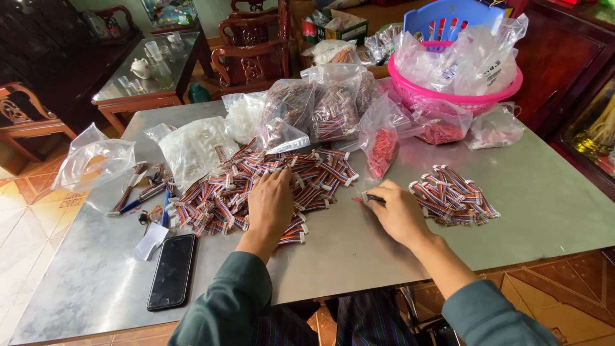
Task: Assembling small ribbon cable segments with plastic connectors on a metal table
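Right hand point(398, 211) pinches a thin dark tool point(373, 198); left hand point(270, 204) lies flat on wire bundles point(256, 182).

The table point(384, 250) has a dull grey metal top, smooth, with a faint brushed sheen. The ribbon cables point(256, 186) under the left hand point(270, 204) are plastic-coated wire, multicoloured, with white plastic ends; the smaller pile point(453, 195) beside the right hand point(398, 211) matches. The bags point(320, 106) are thin clear plastic, crinkled and glossy. The basket point(442, 96) is pink moulded plastic. The phone point(172, 270) shows a glossy black glass face. The chairs point(250, 51) are dark polished wood. The sleeves point(224, 307) are matt green cloth.
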